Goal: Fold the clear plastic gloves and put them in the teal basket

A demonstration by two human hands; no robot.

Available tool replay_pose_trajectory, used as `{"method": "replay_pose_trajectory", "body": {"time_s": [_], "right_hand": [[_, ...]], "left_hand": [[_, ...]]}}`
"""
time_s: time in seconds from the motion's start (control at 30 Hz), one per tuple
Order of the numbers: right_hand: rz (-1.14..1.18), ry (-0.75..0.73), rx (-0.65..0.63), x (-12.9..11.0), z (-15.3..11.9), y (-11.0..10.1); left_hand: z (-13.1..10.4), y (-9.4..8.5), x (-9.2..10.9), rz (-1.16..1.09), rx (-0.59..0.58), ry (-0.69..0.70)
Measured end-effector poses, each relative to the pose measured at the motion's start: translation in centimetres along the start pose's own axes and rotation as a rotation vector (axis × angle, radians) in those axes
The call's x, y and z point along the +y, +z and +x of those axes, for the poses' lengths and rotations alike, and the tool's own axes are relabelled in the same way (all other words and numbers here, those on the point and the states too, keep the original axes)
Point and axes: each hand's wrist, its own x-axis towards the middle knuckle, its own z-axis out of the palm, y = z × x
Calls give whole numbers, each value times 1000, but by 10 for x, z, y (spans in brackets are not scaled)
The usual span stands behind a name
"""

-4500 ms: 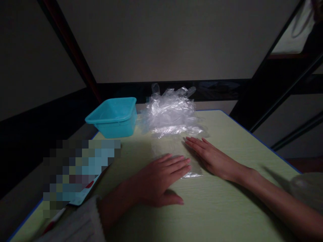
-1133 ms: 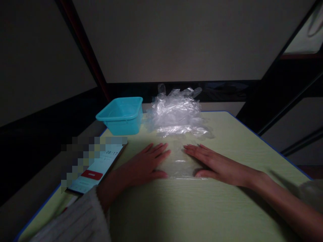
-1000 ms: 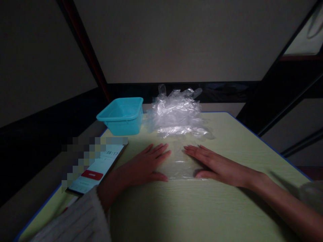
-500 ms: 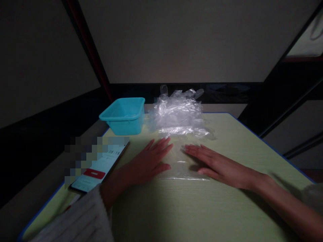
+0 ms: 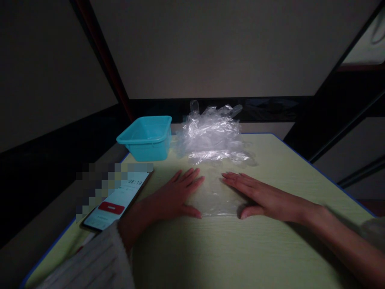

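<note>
The clear plastic piece (image 5: 219, 202) lies flat on the worktop (image 5: 228, 253) between the left hand (image 5: 177, 196), fingers slightly spread, and the right hand (image 5: 257, 194), fingers together, thumb apart; uneven pressure could drag or wrinkle it.

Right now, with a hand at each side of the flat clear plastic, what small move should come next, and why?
Probably smooth the flat clear plastic outward: the left hand and right hand lie at its sides, and creases show between.
</note>
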Motion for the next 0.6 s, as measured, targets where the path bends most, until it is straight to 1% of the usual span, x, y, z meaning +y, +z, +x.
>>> {"method": "replay_pose_trajectory", "body": {"time_s": [0.1,0.2,0.27,0.33,0.4,0.47,0.5,0.6], "right_hand": [[-41,-6,-9,3,-3,-2],[-96,-40,31,1,-3,-3],[-120,-62,75,-5,0,-2],[-128,-75,132,-13,6,3],[-135,-45,190,-20,12,11],[-142,15,244,-26,18,19],[-144,38,257,-28,21,22],[-154,83,249,-30,23,28]], "left_hand": [[-2,0,-1,10,31,18],[-3,3,3,5,144,81],[-2,6,13,-3,257,115],[1,9,27,5,377,112],[6,14,42,10,448,95],[12,20,53,23,484,82],[15,23,56,29,481,71],[20,28,56,45,441,18]]}}
